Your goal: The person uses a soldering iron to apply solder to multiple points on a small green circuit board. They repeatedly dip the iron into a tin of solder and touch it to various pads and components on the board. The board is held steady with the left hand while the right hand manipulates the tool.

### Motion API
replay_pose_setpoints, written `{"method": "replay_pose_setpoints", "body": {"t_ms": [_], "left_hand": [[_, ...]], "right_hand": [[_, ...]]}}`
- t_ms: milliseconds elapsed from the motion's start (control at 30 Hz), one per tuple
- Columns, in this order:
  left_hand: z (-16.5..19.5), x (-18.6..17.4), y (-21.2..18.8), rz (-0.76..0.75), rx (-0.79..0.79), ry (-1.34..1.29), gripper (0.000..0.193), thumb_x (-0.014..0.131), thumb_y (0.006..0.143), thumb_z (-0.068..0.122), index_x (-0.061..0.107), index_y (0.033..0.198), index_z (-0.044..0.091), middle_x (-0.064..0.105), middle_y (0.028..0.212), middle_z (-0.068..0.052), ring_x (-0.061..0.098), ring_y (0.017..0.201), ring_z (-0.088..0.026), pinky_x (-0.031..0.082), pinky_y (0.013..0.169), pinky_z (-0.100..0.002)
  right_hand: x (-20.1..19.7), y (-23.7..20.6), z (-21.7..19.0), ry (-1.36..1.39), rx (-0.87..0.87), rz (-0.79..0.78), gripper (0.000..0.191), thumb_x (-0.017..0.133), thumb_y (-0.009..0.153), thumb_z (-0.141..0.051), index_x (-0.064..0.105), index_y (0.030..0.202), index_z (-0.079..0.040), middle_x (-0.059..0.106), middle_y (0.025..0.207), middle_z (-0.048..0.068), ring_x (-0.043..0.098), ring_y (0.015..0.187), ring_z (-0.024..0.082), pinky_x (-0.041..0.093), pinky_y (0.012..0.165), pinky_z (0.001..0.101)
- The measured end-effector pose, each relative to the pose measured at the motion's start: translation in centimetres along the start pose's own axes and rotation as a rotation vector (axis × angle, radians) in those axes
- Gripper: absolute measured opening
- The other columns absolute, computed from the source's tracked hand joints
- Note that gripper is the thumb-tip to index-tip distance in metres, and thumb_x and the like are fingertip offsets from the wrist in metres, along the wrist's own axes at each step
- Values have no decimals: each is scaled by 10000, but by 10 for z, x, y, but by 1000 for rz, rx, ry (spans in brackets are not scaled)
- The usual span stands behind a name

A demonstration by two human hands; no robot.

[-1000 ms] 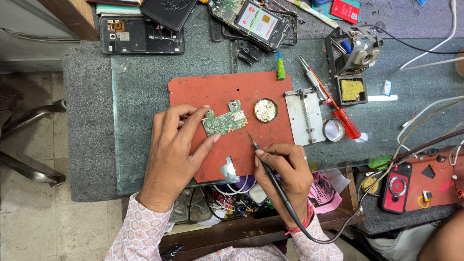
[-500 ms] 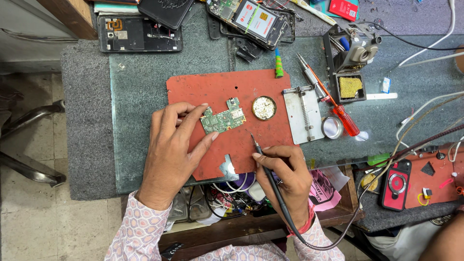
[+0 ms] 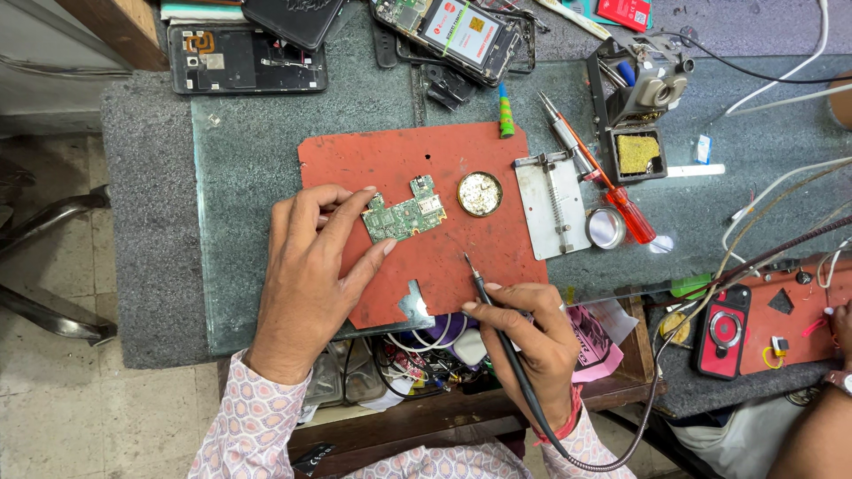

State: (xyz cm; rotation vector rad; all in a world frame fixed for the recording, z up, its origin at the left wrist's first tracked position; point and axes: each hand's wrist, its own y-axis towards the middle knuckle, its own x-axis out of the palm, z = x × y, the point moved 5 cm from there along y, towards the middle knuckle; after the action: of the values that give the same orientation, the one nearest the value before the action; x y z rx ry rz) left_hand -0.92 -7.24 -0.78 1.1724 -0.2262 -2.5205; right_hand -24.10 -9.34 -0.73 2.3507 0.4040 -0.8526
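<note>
Seen from above, the left hand (image 3: 306, 275) rests on a red rubber work mat (image 3: 390, 164) on a glass-topped counter (image 3: 248, 160), its fingertips pinned on the left edge of a small green circuit board (image 3: 405, 214) lying flat near the mat's middle. The right hand (image 3: 528, 341) has its grip clamped on a slim black soldering iron (image 3: 497, 324), whose tip seems to hover just off the board's lower right. A round brass tin (image 3: 480, 193) sits just right of the board.

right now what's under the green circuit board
The green circuit board lies flat on the red work mat, pinned at its left end by the left hand fingers. The mat rests on the glass-topped bench. Whatever sits directly beneath the board is covered.
</note>
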Motion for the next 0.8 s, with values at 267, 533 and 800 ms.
{"method": "replay_pose_setpoints", "body": {"t_ms": [267,533,800], "left_hand": [[1,-1,0,8,8,8,559,844,826,217,665,1320,24,540,1221,-89,497,1101,-265,498,945,-368],[3,-2,1,6,7,-2,576,849,822,220,661,1327,16,538,1216,-88,491,1085,-264,493,935,-357],[4,-2,1,9,3,-5,565,847,829,203,662,1330,18,542,1227,-94,495,1099,-266,493,937,-359]], "right_hand": [[0,-8,1,-37,-75,-31,286,795,707,66,793,940,-99,701,1130,51,642,981,222,527,838,340],[1,-13,-2,-102,-109,-77,351,766,645,87,790,946,-93,711,1180,53,622,1002,239,524,834,348],[1,-13,-7,-105,-128,-95,380,737,625,80,790,961,-89,709,1179,45,611,1032,239,527,844,337]]}}
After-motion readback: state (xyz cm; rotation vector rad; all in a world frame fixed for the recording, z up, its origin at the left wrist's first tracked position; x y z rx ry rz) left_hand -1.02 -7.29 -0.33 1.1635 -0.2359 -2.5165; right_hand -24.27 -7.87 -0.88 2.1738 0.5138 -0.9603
